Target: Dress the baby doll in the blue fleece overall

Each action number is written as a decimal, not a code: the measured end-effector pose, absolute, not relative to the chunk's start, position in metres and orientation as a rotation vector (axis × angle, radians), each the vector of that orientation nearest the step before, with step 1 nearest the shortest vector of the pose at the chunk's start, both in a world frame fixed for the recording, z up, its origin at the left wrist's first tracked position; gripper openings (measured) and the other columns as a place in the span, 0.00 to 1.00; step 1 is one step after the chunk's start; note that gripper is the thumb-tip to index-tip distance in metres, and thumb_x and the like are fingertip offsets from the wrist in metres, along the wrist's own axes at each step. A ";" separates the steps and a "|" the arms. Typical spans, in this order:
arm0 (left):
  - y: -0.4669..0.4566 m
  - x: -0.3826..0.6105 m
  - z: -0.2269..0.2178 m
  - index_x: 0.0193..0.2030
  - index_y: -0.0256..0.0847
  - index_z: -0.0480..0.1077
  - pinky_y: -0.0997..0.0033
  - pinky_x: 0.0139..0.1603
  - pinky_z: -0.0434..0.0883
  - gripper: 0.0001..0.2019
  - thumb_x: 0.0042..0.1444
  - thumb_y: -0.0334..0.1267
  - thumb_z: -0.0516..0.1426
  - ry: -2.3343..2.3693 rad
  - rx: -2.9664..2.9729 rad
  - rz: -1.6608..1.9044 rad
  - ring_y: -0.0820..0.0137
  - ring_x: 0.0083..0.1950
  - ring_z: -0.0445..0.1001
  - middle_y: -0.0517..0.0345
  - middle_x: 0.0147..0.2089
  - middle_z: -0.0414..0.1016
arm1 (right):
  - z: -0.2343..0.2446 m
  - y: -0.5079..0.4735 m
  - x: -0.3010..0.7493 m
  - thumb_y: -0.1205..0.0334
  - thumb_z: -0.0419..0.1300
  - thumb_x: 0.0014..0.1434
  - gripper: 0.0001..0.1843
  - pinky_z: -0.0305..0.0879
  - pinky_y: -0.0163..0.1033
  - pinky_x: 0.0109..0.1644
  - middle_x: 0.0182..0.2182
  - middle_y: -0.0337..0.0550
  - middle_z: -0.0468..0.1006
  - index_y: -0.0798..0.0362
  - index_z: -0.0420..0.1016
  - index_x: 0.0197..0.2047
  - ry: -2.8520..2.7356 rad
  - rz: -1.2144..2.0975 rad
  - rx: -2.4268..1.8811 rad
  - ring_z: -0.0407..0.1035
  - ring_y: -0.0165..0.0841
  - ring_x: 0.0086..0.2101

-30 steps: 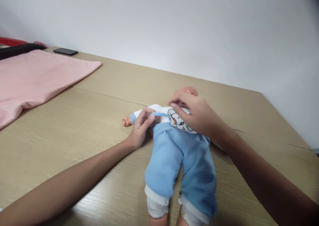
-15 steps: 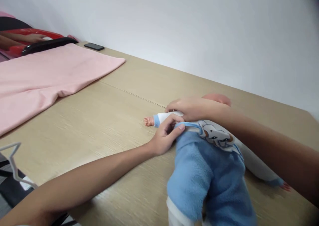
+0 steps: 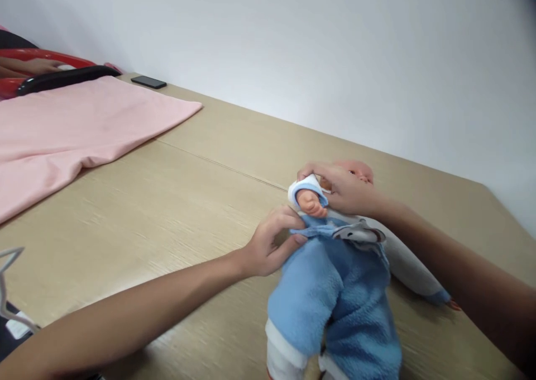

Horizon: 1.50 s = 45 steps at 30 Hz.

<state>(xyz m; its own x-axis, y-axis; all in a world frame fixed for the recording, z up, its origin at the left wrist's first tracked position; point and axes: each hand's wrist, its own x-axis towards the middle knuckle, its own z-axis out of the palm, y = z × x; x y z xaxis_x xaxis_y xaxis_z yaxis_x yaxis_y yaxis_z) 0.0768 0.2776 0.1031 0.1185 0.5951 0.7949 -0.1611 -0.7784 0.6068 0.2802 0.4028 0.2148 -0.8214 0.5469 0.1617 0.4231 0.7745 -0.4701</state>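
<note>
A baby doll (image 3: 310, 202) lies on its back on the table, its head away from me. It wears white sleeves with blue cuffs and fluffy blue overalls (image 3: 310, 290) with an animal face on the bib. My left hand (image 3: 272, 243) pinches the blue edge of the overalls at the doll's waist. My right hand (image 3: 343, 187) is closed around the doll's bent arm, whose small fist points toward me. Part of the doll's face shows behind my right hand, and its other arm stretches out to the right beneath my forearm.
A pink cloth (image 3: 96, 117) covers the table's left side. Behind it lie a black phone (image 3: 148, 82) and a red and black object (image 3: 69, 78), with another person's hand (image 3: 42, 66) there. A white wall runs along the table's far edge. A white bent frame (image 3: 6, 279) stands at lower left.
The doll's left-side arm, stretched out flat before, is now raised and bent over its chest in my right hand. The bib has folded down; my left hand stays at the waist edge.
</note>
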 end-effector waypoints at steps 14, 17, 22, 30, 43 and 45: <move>0.278 0.077 0.128 0.55 0.47 0.74 0.62 0.55 0.71 0.04 0.77 0.36 0.59 0.669 1.741 1.899 0.65 0.51 0.73 0.55 0.49 0.74 | 0.192 0.385 0.280 0.76 0.59 0.64 0.14 0.70 0.46 0.54 0.50 0.52 0.84 0.51 0.79 0.48 -2.709 0.327 -0.374 0.77 0.43 0.49; 0.281 0.069 0.130 0.56 0.48 0.75 0.57 0.58 0.71 0.07 0.75 0.34 0.61 0.618 1.986 1.831 0.63 0.51 0.74 0.54 0.50 0.74 | 0.190 0.384 0.273 0.75 0.58 0.66 0.12 0.69 0.48 0.54 0.49 0.53 0.84 0.53 0.80 0.46 -2.801 0.264 -0.376 0.76 0.44 0.48; 0.287 0.070 0.136 0.47 0.48 0.75 0.64 0.52 0.71 0.05 0.77 0.43 0.60 0.859 1.458 1.711 0.65 0.47 0.73 0.58 0.45 0.74 | 0.187 0.394 0.267 0.64 0.62 0.71 0.08 0.69 0.50 0.61 0.52 0.52 0.84 0.50 0.83 0.49 -2.829 0.525 -0.497 0.75 0.45 0.53; 0.308 0.062 0.133 0.39 0.43 0.76 0.68 0.53 0.73 0.15 0.63 0.51 0.69 0.820 0.883 1.194 0.65 0.48 0.75 0.58 0.42 0.76 | 0.191 0.399 0.281 0.59 0.59 0.72 0.14 0.67 0.52 0.68 0.60 0.53 0.82 0.49 0.85 0.53 -2.713 0.896 -0.558 0.74 0.45 0.60; 0.322 0.058 0.109 0.47 0.44 0.72 0.72 0.39 0.72 0.25 0.59 0.61 0.72 0.885 0.955 1.084 0.69 0.37 0.76 0.60 0.40 0.80 | 0.197 0.333 0.258 0.61 0.58 0.76 0.07 0.69 0.46 0.52 0.49 0.59 0.87 0.54 0.77 0.48 -2.287 0.475 -1.583 0.80 0.46 0.48; 0.325 0.060 0.108 0.45 0.44 0.73 0.72 0.42 0.72 0.27 0.57 0.62 0.73 0.888 1.006 1.116 0.70 0.40 0.75 0.61 0.41 0.79 | 0.191 0.336 0.257 0.62 0.57 0.77 0.07 0.69 0.44 0.50 0.48 0.60 0.87 0.55 0.75 0.50 -2.273 0.478 -1.583 0.80 0.45 0.47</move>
